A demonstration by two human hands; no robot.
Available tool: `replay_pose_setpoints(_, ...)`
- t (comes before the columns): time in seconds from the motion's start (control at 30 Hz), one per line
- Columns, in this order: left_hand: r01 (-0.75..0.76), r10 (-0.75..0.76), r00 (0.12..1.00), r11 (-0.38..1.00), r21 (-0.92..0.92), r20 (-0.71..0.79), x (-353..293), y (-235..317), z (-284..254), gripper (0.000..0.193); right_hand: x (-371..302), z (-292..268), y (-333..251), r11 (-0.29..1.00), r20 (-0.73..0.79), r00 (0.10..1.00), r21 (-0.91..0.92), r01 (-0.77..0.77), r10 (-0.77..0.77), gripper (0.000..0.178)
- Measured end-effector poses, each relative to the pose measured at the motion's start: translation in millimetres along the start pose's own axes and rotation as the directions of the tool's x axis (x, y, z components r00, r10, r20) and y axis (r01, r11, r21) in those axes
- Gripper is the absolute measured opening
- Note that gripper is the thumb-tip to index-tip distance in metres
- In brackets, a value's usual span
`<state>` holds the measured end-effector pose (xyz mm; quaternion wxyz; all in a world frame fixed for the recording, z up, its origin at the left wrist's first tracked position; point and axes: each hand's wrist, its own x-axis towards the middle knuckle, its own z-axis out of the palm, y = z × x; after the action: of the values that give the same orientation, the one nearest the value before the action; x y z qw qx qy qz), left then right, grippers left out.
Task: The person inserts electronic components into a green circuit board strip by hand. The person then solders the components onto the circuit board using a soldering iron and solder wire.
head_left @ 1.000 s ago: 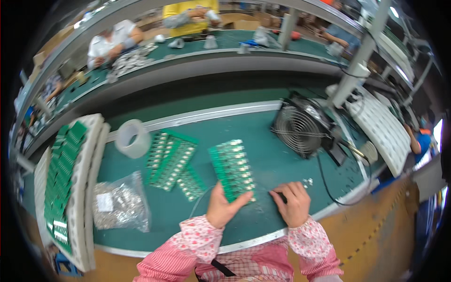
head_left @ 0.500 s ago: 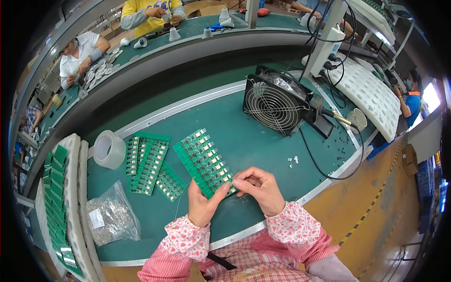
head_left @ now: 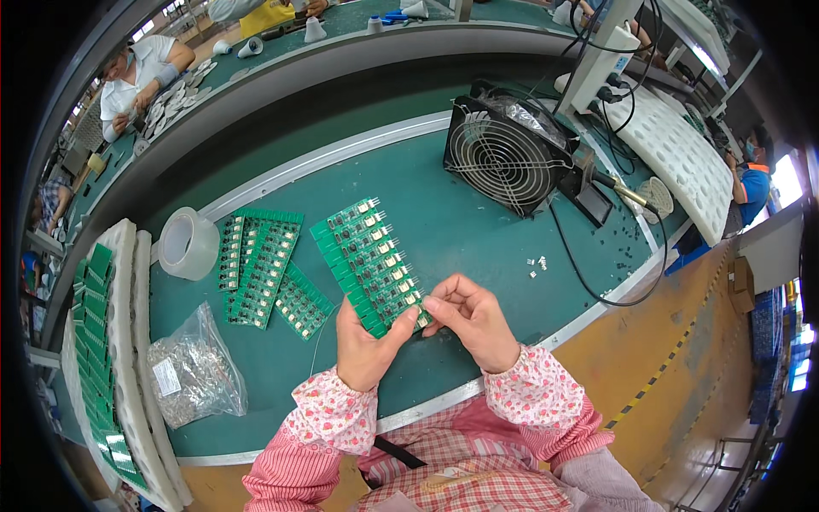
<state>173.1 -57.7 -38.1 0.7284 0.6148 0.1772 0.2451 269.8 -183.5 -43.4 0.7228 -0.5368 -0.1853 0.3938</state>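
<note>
Green circuit board strip [head_left: 368,260] clamped in left hand [head_left: 363,346] fingers, right hand [head_left: 476,320] fingers pinching its end

The light is bright and even, with only soft shadows. Daylight glares white at the right edge. Lines bend near the black round rim. The middle looks sharp.

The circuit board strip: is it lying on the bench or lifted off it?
Lifted: the strip is gripped at its near end by the left hand and right hand.
</note>
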Motion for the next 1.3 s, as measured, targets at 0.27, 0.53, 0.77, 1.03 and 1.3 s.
replay_pose_setpoints(0.27,-0.031,0.029,0.999,0.997,0.076,0.016,-6.0,3.4,0.5,0.032,-5.3,7.8,14.6,0.989,-0.035,0.989,-0.016,0.145,-0.146,0.014)
replay_pose_setpoints(0.53,-0.005,0.003,0.999,0.999,0.037,0.050,-3.2,1.9,4.6,0.032,-8.6,-1.6,6.9,0.962,-0.091,0.974,-0.200,0.188,-0.209,0.019)
replay_pose_setpoints(0.77,0.081,-0.079,0.997,0.989,-0.121,0.022,0.1,-0.9,3.0,0.035,-41.6,-95.4,-33.5,0.121,-0.007,0.676,-0.985,0.122,-0.737,0.022)
replay_pose_setpoints(1.03,0.116,-0.111,0.993,0.986,-0.116,0.052,-1.0,-5.5,4.4,0.038,-33.6,-101.4,-37.5,-0.127,0.206,0.731,-0.978,0.164,-0.650,0.014)
replay_pose_setpoints(1.3,0.110,-0.104,0.993,0.984,-0.139,0.049,-1.3,-1.9,3.2,0.036,-20.6,-93.0,-40.8,-0.105,0.216,0.818,-0.976,0.190,-0.533,0.013)
